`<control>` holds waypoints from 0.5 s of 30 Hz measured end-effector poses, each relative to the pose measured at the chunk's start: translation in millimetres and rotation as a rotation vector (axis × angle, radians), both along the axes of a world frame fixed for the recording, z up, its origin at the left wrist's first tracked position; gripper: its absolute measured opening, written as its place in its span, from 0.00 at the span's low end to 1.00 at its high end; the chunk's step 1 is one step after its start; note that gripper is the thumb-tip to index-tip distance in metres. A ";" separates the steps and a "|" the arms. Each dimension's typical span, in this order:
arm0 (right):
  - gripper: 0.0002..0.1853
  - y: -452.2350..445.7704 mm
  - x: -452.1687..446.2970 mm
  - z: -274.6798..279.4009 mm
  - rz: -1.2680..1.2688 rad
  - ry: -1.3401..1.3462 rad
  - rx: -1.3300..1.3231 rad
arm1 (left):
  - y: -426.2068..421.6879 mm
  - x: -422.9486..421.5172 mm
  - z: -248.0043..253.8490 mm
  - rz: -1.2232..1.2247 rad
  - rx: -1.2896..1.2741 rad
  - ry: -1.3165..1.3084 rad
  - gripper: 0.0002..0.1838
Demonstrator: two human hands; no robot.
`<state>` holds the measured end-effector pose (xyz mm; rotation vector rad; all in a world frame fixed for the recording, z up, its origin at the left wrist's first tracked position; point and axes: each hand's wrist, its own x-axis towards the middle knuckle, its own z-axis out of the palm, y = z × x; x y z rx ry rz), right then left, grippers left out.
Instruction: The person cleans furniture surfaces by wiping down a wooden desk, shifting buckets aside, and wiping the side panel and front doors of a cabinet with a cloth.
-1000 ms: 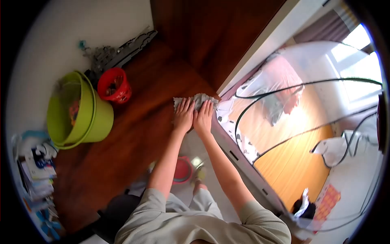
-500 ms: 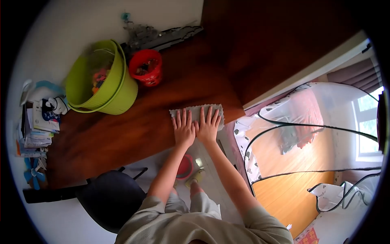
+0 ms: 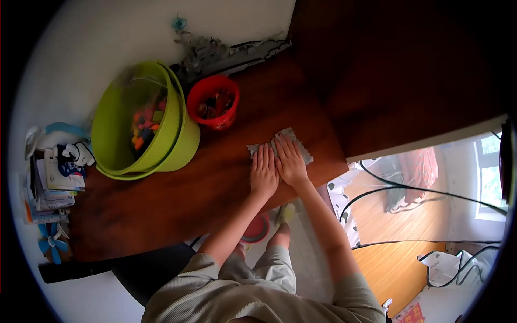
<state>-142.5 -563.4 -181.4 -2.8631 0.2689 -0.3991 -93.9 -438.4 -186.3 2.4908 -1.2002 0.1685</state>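
A thin grey cloth with a zigzag edge (image 3: 306,153) is seen flattened beneath two bare hands on a dark reddish-brown wooden table (image 3: 161,215). The left hand (image 3: 264,173) and the right hand (image 3: 292,164) are set side by side, their inner edges close to touching at the thumbs. Both are laid palm down, fingers extended and held close together, with nothing clamped between fingers and thumb.

The cloth is placed directly under the fingers of both, so that neither hand is nearer to it. Its longer spread appears to be laid from left to right, across the line of the forearms, though much of its outline is hidden. A small corner is left showing outside the left fingers, while a wider margin is exposed beyond the right fingertips and along that hand's outer side. Some rumpling is visible at the far edge.

Both hands are pointed away from the body, the right angled slightly toward the left. The cloth is positioned near the table's right end, apart from the red plastic bucket (image 3: 229,117) and the large lime-green plastic tubs (image 3: 187,148), which are stood farther to the left. A grey model ship (image 3: 215,59) is set behind them, against the wall (image 3: 231,21).
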 end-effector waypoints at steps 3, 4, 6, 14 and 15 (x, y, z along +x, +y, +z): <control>0.30 -31.5 33.0 1.8 0.118 -0.022 0.023 | -24.9 27.3 -3.7 0.016 -0.007 -0.005 0.29; 0.29 -41.0 45.6 0.5 0.143 -0.012 0.034 | -33.0 36.7 -5.6 0.045 0.033 -0.032 0.29; 0.29 -62.9 76.9 0.1 0.206 0.008 0.044 | -55.0 58.4 -6.4 0.117 0.103 -0.084 0.29; 0.28 -132.5 190.5 -7.3 0.272 -0.009 -0.018 | -127.9 148.8 0.8 0.308 0.211 -0.021 0.31; 0.28 -138.3 198.9 -12.4 0.243 -0.008 -0.016 | -134.3 159.5 -2.1 0.305 0.218 -0.020 0.31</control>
